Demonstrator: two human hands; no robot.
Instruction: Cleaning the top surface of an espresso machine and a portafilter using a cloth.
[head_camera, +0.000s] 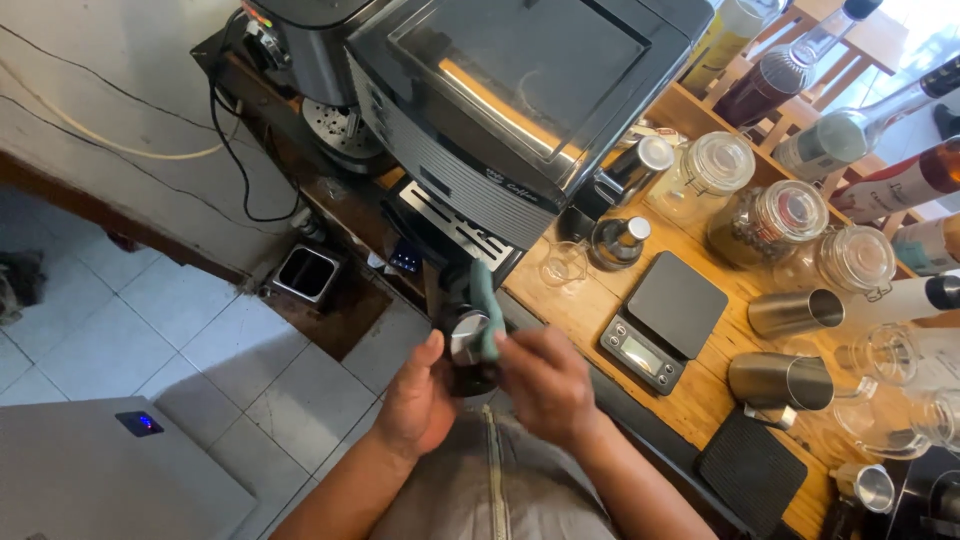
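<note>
My left hand (418, 400) grips a black portafilter (466, 332) with a round metal basket, held just below the front of the espresso machine (510, 90). My right hand (545, 380) presses a teal cloth (487, 305) against the portafilter's basket. The cloth drapes over the top of the portafilter and hides part of it. Both hands meet close together in front of my body, at the edge of the wooden counter (580, 310).
A black digital scale (665, 318) sits on the counter right of my hands. Two steel milk jugs (790, 345), several glass jars (790, 215), bottles (860, 130) and a black tamping mat (750, 468) lie further right. A grinder (310, 60) stands left of the machine, above a tiled floor.
</note>
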